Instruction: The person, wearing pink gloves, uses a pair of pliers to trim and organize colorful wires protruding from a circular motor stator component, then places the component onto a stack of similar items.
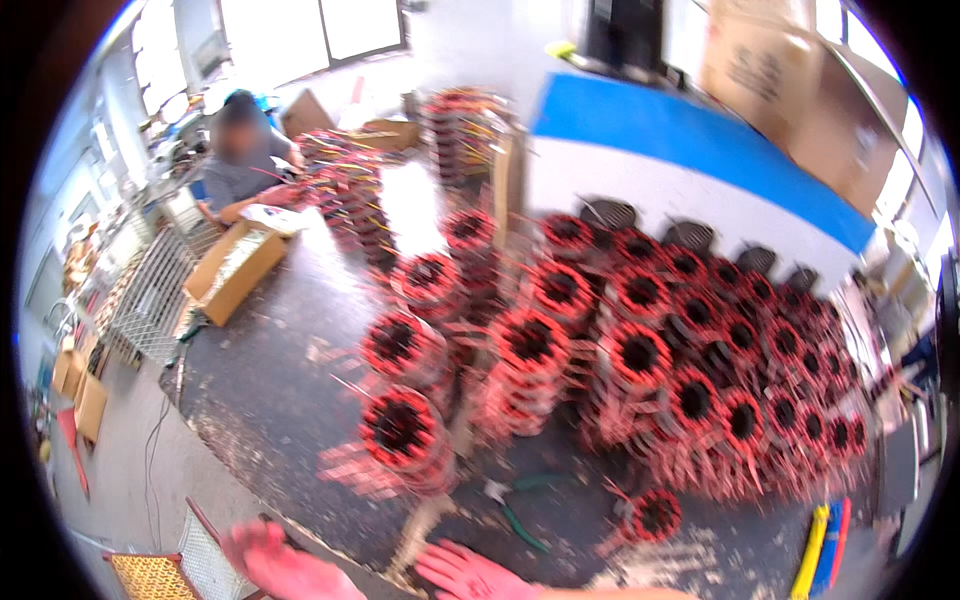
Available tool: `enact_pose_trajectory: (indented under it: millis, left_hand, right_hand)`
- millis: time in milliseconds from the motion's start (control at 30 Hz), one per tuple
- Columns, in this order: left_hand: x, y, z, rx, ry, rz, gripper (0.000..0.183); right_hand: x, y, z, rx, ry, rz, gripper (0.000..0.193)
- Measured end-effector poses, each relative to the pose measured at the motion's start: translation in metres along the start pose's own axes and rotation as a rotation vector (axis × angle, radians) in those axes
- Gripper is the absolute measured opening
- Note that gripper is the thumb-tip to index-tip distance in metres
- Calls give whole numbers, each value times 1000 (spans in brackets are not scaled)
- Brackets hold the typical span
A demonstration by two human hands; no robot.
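Observation:
My right hand [472,574], in a pink-red glove, rests at the near edge of the dark worktable [290,400] with its fingers spread and nothing in them. My left hand [285,562], gloved alike, is beyond the table edge on the left, above a metal-framed seat. Its fingers are smeared by motion, and a small dark spot by them is too blurred to name. Pliers with green handles [522,531] lie just beyond my right hand. A single motor stator with red windings [657,515] sits to their right. Stacked stators [402,430] stand farther back.
Many more stators [640,350] crowd the table's right side, wire ends sticking out. Yellow, blue and red strips [820,550] lie at the near right. A cardboard box [235,268] stands at the far left edge, near another person [245,165]. A stool with yellow mesh [150,577] is below left.

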State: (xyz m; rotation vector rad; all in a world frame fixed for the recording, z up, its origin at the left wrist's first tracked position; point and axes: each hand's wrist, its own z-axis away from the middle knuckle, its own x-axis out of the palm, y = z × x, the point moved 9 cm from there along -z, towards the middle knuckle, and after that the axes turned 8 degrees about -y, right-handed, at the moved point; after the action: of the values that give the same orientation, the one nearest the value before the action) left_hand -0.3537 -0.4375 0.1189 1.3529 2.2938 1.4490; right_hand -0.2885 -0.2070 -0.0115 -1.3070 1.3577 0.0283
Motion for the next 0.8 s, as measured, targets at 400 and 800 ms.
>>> enact_pose_trajectory:
  millis: [400,800]
  left_hand:
    - [83,144,329,434,-1240,47,37]
    - [100,54,406,-233,-1117,-190,27]
  right_hand:
    - [-54,22,37,464,5,-1295,39]
    - [-215,3,256,487,229,679,49]
